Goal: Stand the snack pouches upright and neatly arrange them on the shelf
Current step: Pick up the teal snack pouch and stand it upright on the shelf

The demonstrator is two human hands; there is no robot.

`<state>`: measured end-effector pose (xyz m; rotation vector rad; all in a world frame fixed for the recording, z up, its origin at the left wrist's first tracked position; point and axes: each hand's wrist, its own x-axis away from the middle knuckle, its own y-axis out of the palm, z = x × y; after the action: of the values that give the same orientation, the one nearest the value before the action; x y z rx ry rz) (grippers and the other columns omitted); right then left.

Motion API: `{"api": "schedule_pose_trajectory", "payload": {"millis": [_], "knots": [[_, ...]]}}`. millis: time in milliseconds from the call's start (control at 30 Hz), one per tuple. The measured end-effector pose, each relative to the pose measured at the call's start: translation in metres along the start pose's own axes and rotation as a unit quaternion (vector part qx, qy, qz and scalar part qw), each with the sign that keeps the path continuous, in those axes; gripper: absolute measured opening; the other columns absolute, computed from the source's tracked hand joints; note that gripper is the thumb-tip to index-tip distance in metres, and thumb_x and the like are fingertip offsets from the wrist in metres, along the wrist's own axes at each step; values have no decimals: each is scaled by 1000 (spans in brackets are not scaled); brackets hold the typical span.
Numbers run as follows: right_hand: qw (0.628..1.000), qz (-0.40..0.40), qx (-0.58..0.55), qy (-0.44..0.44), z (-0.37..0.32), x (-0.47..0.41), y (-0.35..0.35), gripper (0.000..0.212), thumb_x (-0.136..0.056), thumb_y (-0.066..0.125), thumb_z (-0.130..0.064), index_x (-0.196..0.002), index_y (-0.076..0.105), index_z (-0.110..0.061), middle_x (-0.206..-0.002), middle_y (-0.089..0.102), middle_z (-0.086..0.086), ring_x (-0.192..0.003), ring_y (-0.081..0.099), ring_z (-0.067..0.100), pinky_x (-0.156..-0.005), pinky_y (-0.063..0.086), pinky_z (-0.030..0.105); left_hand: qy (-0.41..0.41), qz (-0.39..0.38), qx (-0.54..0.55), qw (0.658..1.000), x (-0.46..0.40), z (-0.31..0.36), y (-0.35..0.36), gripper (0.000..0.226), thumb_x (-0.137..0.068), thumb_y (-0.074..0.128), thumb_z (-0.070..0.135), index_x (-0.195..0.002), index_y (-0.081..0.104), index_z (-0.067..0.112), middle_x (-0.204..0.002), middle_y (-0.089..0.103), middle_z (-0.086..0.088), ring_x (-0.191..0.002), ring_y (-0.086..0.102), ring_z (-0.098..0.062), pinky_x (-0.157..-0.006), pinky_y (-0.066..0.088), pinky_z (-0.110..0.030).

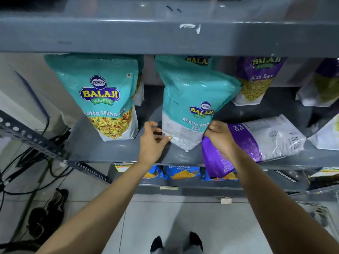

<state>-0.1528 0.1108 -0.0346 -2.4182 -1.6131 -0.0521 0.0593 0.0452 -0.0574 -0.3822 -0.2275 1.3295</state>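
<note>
On grey shelf (110, 153): pinching tilted teal pouch (192, 96) low, both edges, w/ L hand (153, 143) & R hand (221, 138) fingers (168, 138). Prob. light, soft, slippy; grip bottom corners.

One head-worn wide-angle view looks forward and down, close over the left hand (153, 142) and right hand (219, 137), facing the grey metal shelf (110, 153).

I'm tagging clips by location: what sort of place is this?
Probably a small grocery shop: grey metal shelving stocked with repeated Balaji snack pouches, blue packets on the shelf below, and a yellow label on its edge.
</note>
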Motion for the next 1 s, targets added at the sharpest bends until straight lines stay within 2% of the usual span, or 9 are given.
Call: {"api": "schedule_pose_trajectory", "payload": {"millis": [100,233,367,467,533,667,767,867,1000], "knots": [[1000,-19,16,-18,-4,0,2,34,-84,63,13,-100,69,-15,-108,74,14,-92,69,10,-100,52,39,-5,-72,18,997,6,2,3,56,-69,85,14,-110,47,18,-112,58,-1,-98,63,-18,-85,51,-10],[996,-86,-14,-31,-1,0,3,69,-79,74,4,-140,43,-7,-135,62,8,-120,61,11,-96,51,19,18,-156,3,988,9,9,6,100,-50,93,36,-137,46,19,-133,45,0,-122,51,-11,-103,42,-18],[997,-53,56,-26,0,-1,0,93,-67,88,-10,-144,37,-16,-117,68,5,-105,67,14,-85,53,17,19,-176,-54,983,5,27,13,99,-50,94,32,-135,43,20,-122,42,3,-109,48,-8,-82,37,0],[990,-72,117,-25,-1,-7,-9,81,-62,90,-15,-132,49,-17,-102,69,5,-91,65,16,-83,50,25,-45,-167,3,985,0,32,12,81,-60,83,9,-126,38,21,-112,60,1,-101,60,-18,-81,54,-29],[989,-87,120,-22,-5,-9,-17,75,-60,91,-12,-125,52,-16,-106,68,6,-99,63,19,-87,50,31,-94,-169,32,981,-8,28,8,65,-62,69,5,-120,45,23,-108,67,-5,-97,65,-25,-79,58,-44],[989,-117,89,-22,-18,-19,-23,95,-57,89,3,-136,38,-14,-134,58,1,-126,54,11,-100,47,28,-125,-136,44,982,-26,31,3,48,-55,48,5,-101,63,6,-102,70,-19,-91,65,-28,-71,50,-39],[983,-160,89,-11,-24,-25,-19,99,-52,93,-12,-137,44,-21,-131,64,-1,-122,60,12,-103,50,36,-133,-147,70,978,-38,43,1,52,-58,41,0,-102,68,8,-110,73,-14,-98,66,-28,-77,52,-42],[984,-153,87,-11,-25,-20,-15,75,-57,93,-11,-126,62,-15,-121,72,1,-113,67,14,-102,52,41,-129,-182,69,972,-42,47,-8,53,-68,53,-7,-116,59,14,-117,70,-9,-107,65,-28,-81,53,-40],[986,-154,69,-5,-32,-12,-14,64,-60,92,-12,-118,68,-18,-114,75,0,-109,69,14,-98,54,42,-76,-273,136,949,-33,44,-20,73,-65,82,-4,-128,52,16,-122,69,1,-113,65,-13,-90,54,-28]]}}
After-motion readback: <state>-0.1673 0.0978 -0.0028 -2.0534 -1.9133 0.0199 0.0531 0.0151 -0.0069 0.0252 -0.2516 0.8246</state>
